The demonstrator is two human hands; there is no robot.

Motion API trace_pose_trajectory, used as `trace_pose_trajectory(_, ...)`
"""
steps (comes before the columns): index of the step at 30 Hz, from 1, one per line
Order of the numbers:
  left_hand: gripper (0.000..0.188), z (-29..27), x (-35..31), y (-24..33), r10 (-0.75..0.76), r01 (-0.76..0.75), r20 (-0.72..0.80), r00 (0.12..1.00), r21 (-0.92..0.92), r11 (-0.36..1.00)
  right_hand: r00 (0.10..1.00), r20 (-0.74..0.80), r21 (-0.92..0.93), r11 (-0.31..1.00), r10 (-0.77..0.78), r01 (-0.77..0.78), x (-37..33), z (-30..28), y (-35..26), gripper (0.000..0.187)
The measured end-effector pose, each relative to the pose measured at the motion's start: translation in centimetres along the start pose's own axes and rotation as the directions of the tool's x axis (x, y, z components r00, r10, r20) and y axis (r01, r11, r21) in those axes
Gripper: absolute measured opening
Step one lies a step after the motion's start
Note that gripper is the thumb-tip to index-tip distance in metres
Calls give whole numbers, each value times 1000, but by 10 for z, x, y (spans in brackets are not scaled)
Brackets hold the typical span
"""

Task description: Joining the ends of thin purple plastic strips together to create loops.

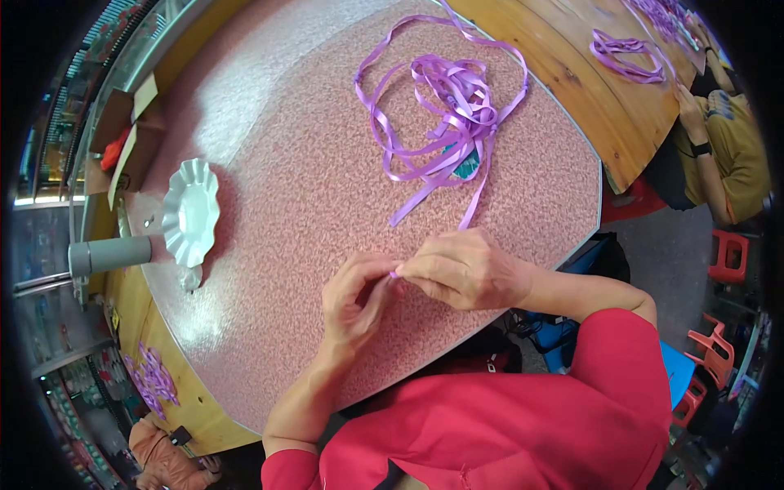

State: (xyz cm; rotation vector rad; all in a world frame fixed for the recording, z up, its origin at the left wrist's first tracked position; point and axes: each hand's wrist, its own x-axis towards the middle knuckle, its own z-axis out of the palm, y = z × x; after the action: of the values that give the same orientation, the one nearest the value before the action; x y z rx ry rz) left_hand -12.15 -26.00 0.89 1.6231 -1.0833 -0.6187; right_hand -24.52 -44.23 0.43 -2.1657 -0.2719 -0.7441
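My left hand (357, 296) and my right hand (465, 268) meet over the near part of the pink speckled table (302, 163). Between their pinched fingertips shows a small bit of purple ribbon (394, 275); most of that piece is hidden by the fingers. Beyond my hands lies a loose tangle of shiny purple ribbon (457, 94), with loops spread around it and two tails pointing toward me. A small teal piece (467, 163) sits partly under the ribbon.
At the left stand a white scalloped dish (192, 214), a grey cylinder (110, 256) and an open cardboard box (135, 143). More purple ribbon (627, 57) lies on the wooden table (563, 73), beside a person in yellow (731, 155). Another ribbon pile (151, 380) is at lower left, near another person (167, 457).
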Motion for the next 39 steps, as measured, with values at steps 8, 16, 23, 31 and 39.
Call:
trace_pose_trajectory(8,34,8,3,13,164,-141,-93,982,215,966,993,49,73,991,109,-113,4,-2,2,22)
trace_pose_trajectory(16,17,9,1,11,102,-77,-134,986,180,981,997,35,104,992,71,-74,5,-2,4,22)
trace_pose_trajectory(23,8,6,4,17,-269,156,-193,944,-460,874,996,16,85,993,86,-87,17,-22,-6,25)
trace_pose_trajectory(31,7,-67,1,45,-157,-48,-441,884,-419,907,1000,-19,-406,913,23,-29,63,-136,31,22)
trace_pose_trajectory(39,7,-91,-27,76,-115,-109,-442,889,-450,887,988,27,-593,793,-155,141,132,-218,-5,25)
